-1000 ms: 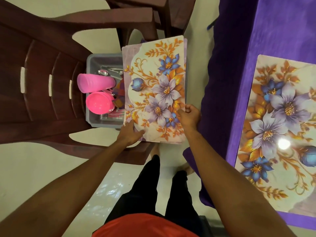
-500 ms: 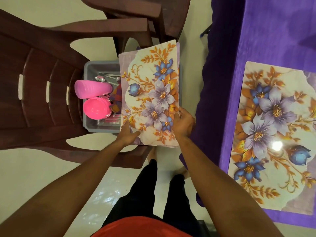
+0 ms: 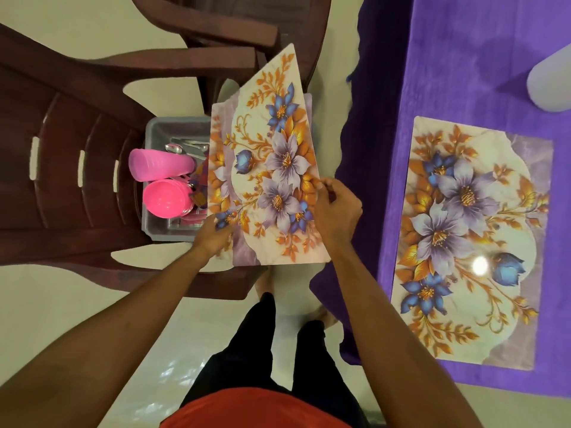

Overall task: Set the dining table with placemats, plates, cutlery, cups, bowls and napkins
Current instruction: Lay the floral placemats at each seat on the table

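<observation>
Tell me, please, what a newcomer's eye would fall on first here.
First the flowered top mat, tilted up over a grey tub on a brown chair, its right edge pinched by the right hand. A pink cup lies in the tub, left of it. A matching mat lies flat on the purple cloth at right.

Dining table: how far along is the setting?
Done: the first placemat lies flat on the purple table. In hand: the right hand pinches the top placemat, tilting it up off the lower placemat, which the left hand holds over the tub on the chair. Left: the pink cup, pink bowl and cutlery sit in that tub; no plates or napkins show on the table.
</observation>
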`<move>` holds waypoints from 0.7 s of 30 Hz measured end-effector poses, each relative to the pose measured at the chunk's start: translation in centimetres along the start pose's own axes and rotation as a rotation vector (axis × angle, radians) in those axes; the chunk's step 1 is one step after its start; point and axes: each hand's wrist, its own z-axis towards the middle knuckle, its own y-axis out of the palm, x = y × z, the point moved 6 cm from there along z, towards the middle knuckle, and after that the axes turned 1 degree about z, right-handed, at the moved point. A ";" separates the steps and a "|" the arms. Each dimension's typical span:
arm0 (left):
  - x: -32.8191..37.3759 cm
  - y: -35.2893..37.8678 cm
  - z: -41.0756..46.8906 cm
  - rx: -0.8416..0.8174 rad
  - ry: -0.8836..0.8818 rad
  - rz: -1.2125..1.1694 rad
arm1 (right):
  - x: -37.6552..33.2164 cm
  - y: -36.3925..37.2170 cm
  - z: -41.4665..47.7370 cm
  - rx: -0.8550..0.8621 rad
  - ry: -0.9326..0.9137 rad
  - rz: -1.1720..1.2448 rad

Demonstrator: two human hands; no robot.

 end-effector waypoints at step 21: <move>12.1 15.4 -23.6 0.071 0.397 -0.379 | 6.1 -35.0 1.3 0.083 -0.103 0.355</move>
